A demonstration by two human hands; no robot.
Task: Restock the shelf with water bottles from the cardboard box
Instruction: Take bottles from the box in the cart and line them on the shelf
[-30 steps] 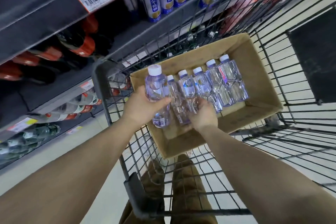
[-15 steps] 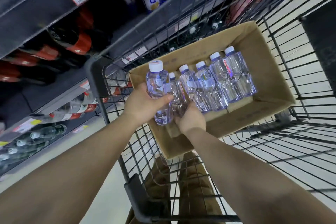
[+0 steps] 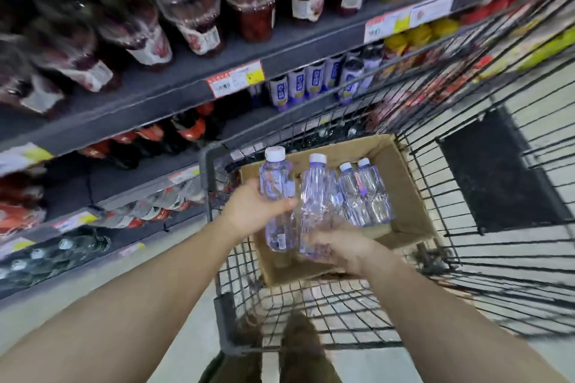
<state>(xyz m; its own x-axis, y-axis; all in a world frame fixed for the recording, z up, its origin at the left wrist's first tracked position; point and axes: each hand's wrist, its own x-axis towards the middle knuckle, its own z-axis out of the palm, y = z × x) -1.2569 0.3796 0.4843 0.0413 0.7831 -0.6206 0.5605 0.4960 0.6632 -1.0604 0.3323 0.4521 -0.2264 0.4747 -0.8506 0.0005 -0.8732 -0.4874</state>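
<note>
Left bottle (image 3: 278, 196): water bottle held above the near-left part of the cardboard box (image 3: 401, 171), white cap pointing away from the person toward the shelf, long axis running near-to-far.
Left hand (image 3: 253, 211): closed around the left bottle's middle, thumb across its front.
Right bottle (image 3: 314, 199): lifted clear of the box, cap away, long axis roughly parallel to the left bottle, just beside it.
Right hand (image 3: 342, 250): cupped under the right bottle's base, fingers curled; whether it holds more than one bottle cannot be told, blurred.
Box bottles (image 3: 364, 193): two left lying side by side in the box, caps away.
Change: half a second ago a row of five lay in the box; now two. View has tilted up.
Cart (image 3: 466, 196): wire basket carrying the box.
Shelf (image 3: 186, 84): to the left, stocked with drinks.
</note>
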